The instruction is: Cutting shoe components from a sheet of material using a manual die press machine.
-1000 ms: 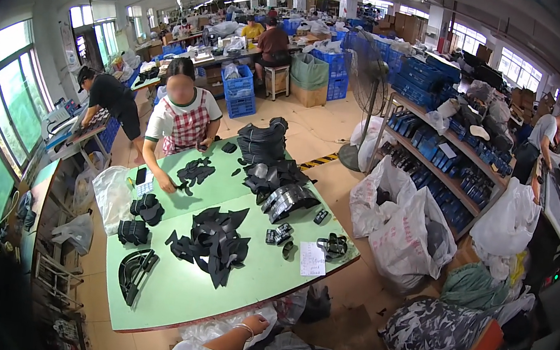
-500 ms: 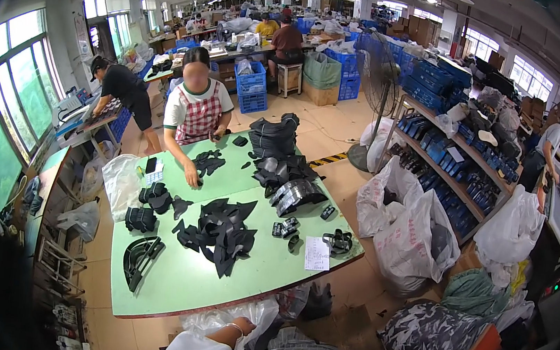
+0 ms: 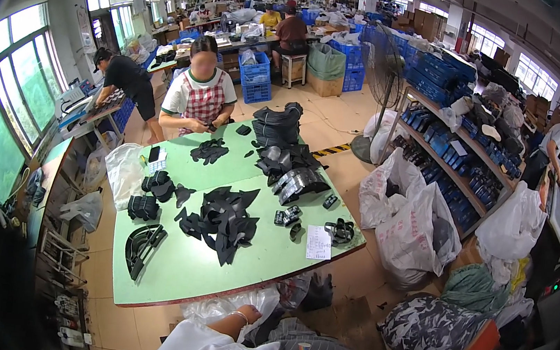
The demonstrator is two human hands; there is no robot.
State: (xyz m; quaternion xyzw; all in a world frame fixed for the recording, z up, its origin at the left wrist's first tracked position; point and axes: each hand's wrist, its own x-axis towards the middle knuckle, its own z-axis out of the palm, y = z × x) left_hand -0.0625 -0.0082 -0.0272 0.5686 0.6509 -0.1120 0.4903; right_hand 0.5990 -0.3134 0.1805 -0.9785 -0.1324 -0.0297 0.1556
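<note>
My left hand (image 3: 249, 313), with a pale band at the wrist and a white sleeve behind it, is low at the table's near edge. It lies beside crumpled clear plastic (image 3: 229, 306); its fingers are hidden, so I cannot tell whether they grip anything. My right hand is out of view. On the green table (image 3: 176, 281) before me lies a loose heap of black cut pieces (image 3: 221, 224). Curved black strips (image 3: 143, 250) lie at the left, and a written paper sheet (image 3: 318, 242) at the right, next to a small black bundle (image 3: 339, 231).
Across the table, a co-worker in a checked apron (image 3: 200, 99) holds both hands together near a small black pile (image 3: 209, 151). Tall black stacks (image 3: 275, 129) stand at the far right corner. White sacks (image 3: 416, 230), a floor fan (image 3: 382, 68) and a loaded shelf rack (image 3: 448, 143) flank the right.
The co-worker's hand has drawn back from the table to meet the other at the chest. My left hand sits slightly higher in view, with the table shifted a little.
</note>
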